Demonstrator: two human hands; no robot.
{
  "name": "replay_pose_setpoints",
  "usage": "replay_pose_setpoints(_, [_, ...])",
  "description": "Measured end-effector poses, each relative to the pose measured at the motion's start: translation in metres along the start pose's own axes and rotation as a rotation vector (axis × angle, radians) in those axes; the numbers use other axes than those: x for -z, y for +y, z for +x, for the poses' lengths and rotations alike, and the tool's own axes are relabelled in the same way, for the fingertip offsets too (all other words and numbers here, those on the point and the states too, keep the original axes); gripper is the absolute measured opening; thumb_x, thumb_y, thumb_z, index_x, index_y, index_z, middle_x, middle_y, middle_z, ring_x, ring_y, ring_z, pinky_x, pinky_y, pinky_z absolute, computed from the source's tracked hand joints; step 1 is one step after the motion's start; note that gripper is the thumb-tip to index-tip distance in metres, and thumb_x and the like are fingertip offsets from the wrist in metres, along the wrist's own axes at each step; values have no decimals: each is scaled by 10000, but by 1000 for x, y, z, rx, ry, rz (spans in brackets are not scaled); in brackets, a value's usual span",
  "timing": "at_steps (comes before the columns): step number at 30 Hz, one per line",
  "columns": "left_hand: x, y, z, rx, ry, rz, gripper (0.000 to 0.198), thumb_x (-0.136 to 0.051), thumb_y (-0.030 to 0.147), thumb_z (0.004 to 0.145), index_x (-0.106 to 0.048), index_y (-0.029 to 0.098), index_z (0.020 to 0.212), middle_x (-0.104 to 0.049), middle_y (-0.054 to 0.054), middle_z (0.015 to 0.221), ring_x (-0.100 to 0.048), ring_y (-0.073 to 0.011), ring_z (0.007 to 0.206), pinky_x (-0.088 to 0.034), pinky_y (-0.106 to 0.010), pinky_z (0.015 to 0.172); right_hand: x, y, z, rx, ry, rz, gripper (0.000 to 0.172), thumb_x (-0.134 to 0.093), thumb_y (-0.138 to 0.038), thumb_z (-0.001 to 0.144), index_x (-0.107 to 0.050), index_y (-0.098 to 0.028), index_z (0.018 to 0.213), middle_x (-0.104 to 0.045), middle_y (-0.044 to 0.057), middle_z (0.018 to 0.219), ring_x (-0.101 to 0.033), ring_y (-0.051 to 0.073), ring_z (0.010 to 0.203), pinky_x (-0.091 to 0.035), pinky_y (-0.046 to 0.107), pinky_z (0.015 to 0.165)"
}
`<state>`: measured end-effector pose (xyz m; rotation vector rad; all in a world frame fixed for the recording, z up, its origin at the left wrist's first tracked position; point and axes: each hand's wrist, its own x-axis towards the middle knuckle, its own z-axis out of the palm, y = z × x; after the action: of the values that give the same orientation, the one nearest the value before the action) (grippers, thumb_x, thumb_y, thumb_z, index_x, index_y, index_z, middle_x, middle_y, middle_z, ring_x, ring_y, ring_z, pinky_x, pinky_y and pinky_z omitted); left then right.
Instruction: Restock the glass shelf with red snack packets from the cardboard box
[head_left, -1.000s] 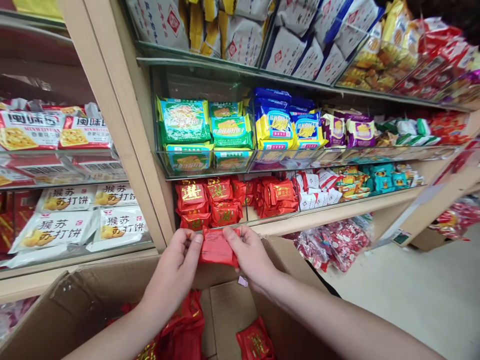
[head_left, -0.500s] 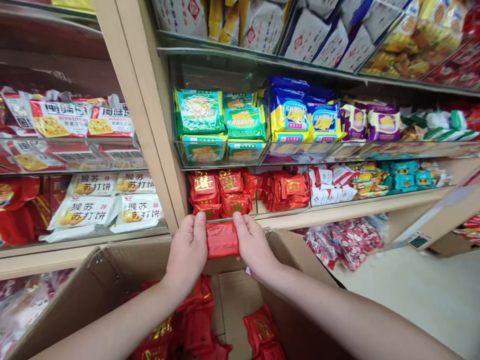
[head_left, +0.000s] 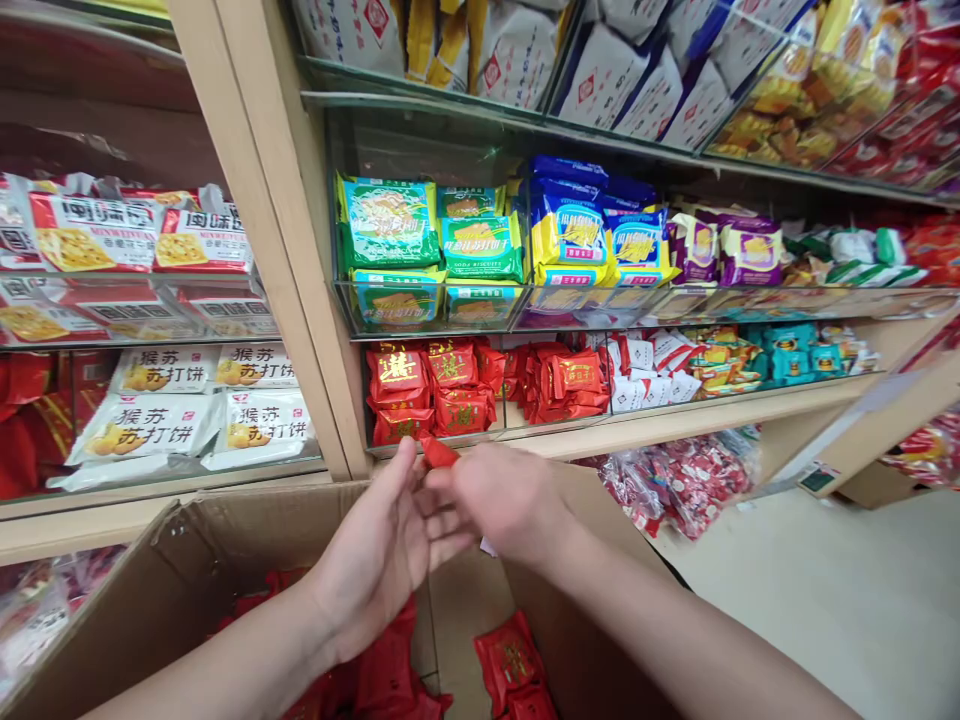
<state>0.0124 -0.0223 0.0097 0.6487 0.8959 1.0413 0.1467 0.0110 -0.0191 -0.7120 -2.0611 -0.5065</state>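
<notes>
A small red snack packet (head_left: 438,453) is gripped in my right hand (head_left: 514,505), whose curled fingers cover most of it. Only a red corner shows above the knuckles. My left hand (head_left: 375,550) is close beside it, palm turned inward, fingers apart and half curled. Whether its fingertips touch the packet is hard to see. Both hands are above an open cardboard box (head_left: 225,530). More red packets with gold print (head_left: 514,655) lie inside the box. Just beyond my hands, stacked red packets (head_left: 457,385) fill a compartment of the lowest shelf.
The wooden shelf edge (head_left: 637,420) runs behind the box. Green biscuit packs (head_left: 480,245) and blue packs (head_left: 574,225) stand on the glass shelf above. White packs (head_left: 146,420) are on the left, past a wooden upright (head_left: 259,200). Bagged goods (head_left: 690,485) lie low at right.
Both hands held the red packet flat between them before. Now my left hand has loosened, and my right has turned over and closed around the packet. The view has shifted slightly.
</notes>
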Motion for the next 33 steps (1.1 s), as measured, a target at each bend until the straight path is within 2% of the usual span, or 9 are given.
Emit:
replay_pose_setpoints(3, [-4, 1, -3, 106, 14, -108, 149, -519, 293, 767, -523, 178, 672, -489, 57, 446, -464, -68, 369, -365, -164, 357, 0, -16, -6, 247, -46, -11, 222, -439, -260, 817, -490, -179, 617, -497, 4, 561, -448, 131, 554, -321, 265, 511])
replay_pose_setpoints(5, [0, 3, -1, 121, 39, -65, 93, -510, 234, 766, -564, 161, 751, -581, 11, 532, -546, -116, 446, -417, -207, 388, 2, -19, -10, 192, -55, 149, 217, -436, -269, 814, -500, -177, 628, -517, 6, 581, -468, 130, 584, -363, 265, 545])
replay_pose_setpoints(11, [9, 1, 3, 19, -61, -9, 201, -485, 230, 790, -582, 126, 932, -669, -102, 851, -632, -223, 766, -492, -365, 680, 8, -2, -11, -917, -141, 919, 198, -493, -350, 789, -488, -182, 893, -570, 22, 769, -553, 114, 661, -457, 245, 571])
replay_pose_setpoints(15, [3, -11, 2, -78, -1, 66, 228, -537, 283, 771, -561, 200, 982, -658, -45, 934, -616, -155, 738, -471, -255, 612, -3, -5, -13, -1075, -393, 1504, 384, -607, -388, 690, -472, -203, 997, -573, 16, 861, -572, 107, 653, -486, 248, 563])
replay_pose_setpoints(18, [2, -17, 5, -131, 66, 123, 276, -622, 258, 702, -570, 202, 968, -660, -24, 913, -607, -138, 742, -456, -223, 613, -9, -7, -18, -1078, -399, 1571, 432, -646, -367, 649, -475, -192, 1006, -559, 21, 920, -570, 109, 694, -496, 269, 611])
replay_pose_setpoints(21, [6, -18, 11, -159, 151, 156, 239, -646, 249, 666, -590, 160, 880, -661, -18, 783, -583, -111, 639, -439, -208, 571, -9, -6, -18, -1011, -314, 1212, 415, -608, -348, 690, -461, -189, 1044, -541, 45, 951, -554, 141, 785, -487, 306, 656])
replay_pose_setpoints(26, [8, -20, 17, -156, 252, 134, 183, -663, 175, 598, -580, 138, 758, -620, 19, 625, -533, -86, 525, -412, -200, 518, 2, -11, -10, -457, -284, 379, 349, -606, -369, 705, -509, -162, 968, -534, 83, 974, -454, 204, 938, -395, 371, 813])
replay_pose_setpoints(30, [6, -21, 15, -156, 113, 130, 107, -651, 165, 586, -555, 148, 630, -614, 25, 594, -550, -102, 558, -416, -210, 550, 4, -16, -5, -139, -463, 71, 135, -480, -229, 806, -520, -129, 887, -561, 88, 871, -434, 197, 829, -391, 336, 722])
replay_pose_setpoints(33, [6, -18, 10, -148, 121, 143, 110, -631, 239, 636, -554, 171, 675, -632, 19, 717, -579, -126, 697, -418, -221, 607, 3, -6, 6, -44, -399, -89, 184, -358, -190, 857, -529, -124, 872, -563, 84, 849, -420, 190, 782, -371, 300, 636])
